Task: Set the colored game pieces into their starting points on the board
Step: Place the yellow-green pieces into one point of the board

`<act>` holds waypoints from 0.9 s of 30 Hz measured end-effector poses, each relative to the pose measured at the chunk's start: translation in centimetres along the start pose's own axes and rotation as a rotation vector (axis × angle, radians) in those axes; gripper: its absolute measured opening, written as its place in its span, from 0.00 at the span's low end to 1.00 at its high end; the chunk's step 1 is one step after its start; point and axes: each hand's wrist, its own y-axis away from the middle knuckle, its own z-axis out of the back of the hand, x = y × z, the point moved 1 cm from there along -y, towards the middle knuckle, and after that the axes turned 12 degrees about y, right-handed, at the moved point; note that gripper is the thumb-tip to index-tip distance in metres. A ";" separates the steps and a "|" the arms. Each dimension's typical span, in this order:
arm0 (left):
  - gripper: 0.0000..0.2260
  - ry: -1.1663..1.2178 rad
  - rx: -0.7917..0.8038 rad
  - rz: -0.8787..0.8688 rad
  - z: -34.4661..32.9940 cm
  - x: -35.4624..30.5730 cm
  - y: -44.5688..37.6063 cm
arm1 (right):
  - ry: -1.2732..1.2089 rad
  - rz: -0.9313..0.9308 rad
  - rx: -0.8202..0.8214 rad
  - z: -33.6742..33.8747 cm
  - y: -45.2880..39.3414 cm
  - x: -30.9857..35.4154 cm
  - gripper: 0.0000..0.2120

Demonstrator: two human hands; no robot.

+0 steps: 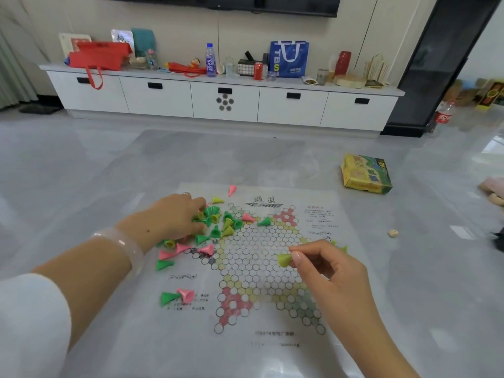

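On the glossy grey floor [81, 165], before a white cabinet [223, 102], lies my thin printed board [261, 268] of hexagonal cells. Cone-shaped plastic pieces [218, 225] scatter across its left. My left hand [169, 219] curls into them; my right hand [324, 266] pinches a yellow-green cone [284, 260].

I see a yellow-green game box [366, 174] lying on the grey floor [81, 165], right of centre. A small die [393, 233] rests nearer me. A white drawer cabinet [223, 100] lines the wall, carrying a blue tote bag [289, 59], a red can [258, 70], a water bottle [210, 60] and a red bag [99, 56].
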 end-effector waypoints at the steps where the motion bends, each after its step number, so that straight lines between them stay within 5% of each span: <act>1: 0.22 -0.018 0.018 0.001 0.0 0.0 -0.1 | 0.000 0.005 0.003 0.1 0.0 0.1 0.10; 19: 0.02 -0.271 -0.170 -0.011 -0.5 -0.2 -0.7 | 0.049 0.052 -0.010 0.5 -0.1 -0.1 0.10; 22: 0.07 -0.074 -0.315 -0.009 0.7 0.3 -0.4 | 0.041 0.045 -0.016 0.6 -0.1 -0.1 0.10; 27: 0.06 0.728 -0.491 0.060 1.4 -1.4 2.1 | 0.025 -0.002 -0.035 1.0 -0.3 -0.6 0.08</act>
